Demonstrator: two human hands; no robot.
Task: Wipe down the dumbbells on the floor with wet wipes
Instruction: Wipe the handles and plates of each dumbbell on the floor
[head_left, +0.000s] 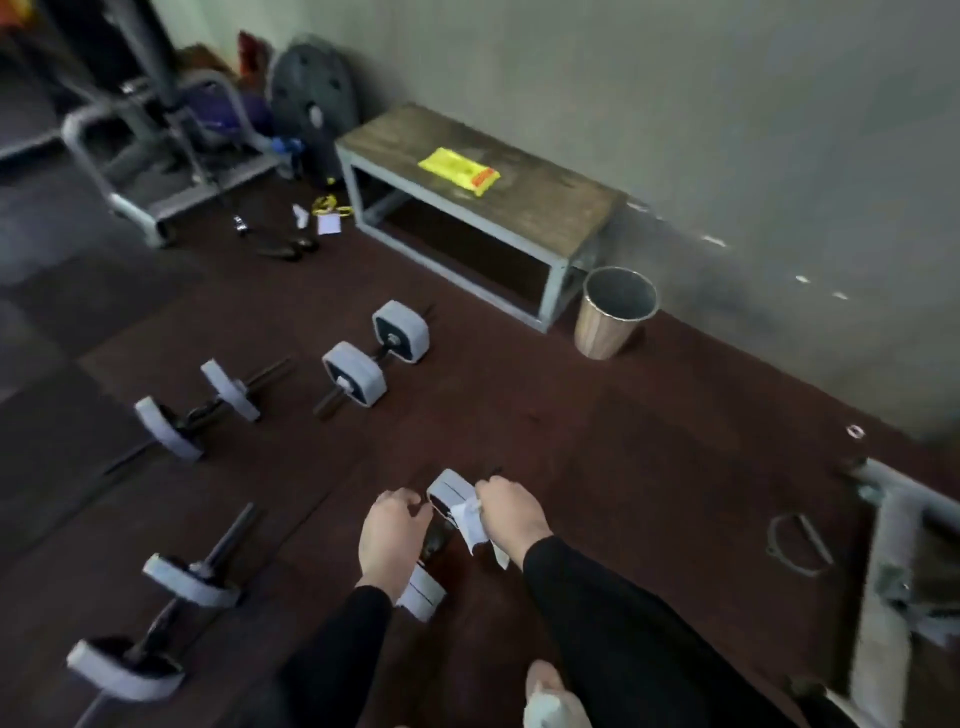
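Several grey-plated dumbbells lie on the dark floor. The nearest dumbbell (448, 491) lies between my hands, its far plate showing and its near plate (422, 597) below my left wrist. My left hand (392, 535) grips its dark handle. My right hand (511, 514) presses a white wet wipe (470, 525) against the far plate. Other dumbbells lie at upper middle (374, 353), at left (197, 408) and at lower left (150, 623). A yellow wipes pack (458, 170) rests on the wooden bench (545, 208).
A wood-look bin (613, 314) stands right of the bench by the wall. Machine frames (150, 156) and a weight plate (314, 96) fill the back left corner. Small items litter the floor there. A grey frame (883, 561) and a handle (800, 543) lie at right.
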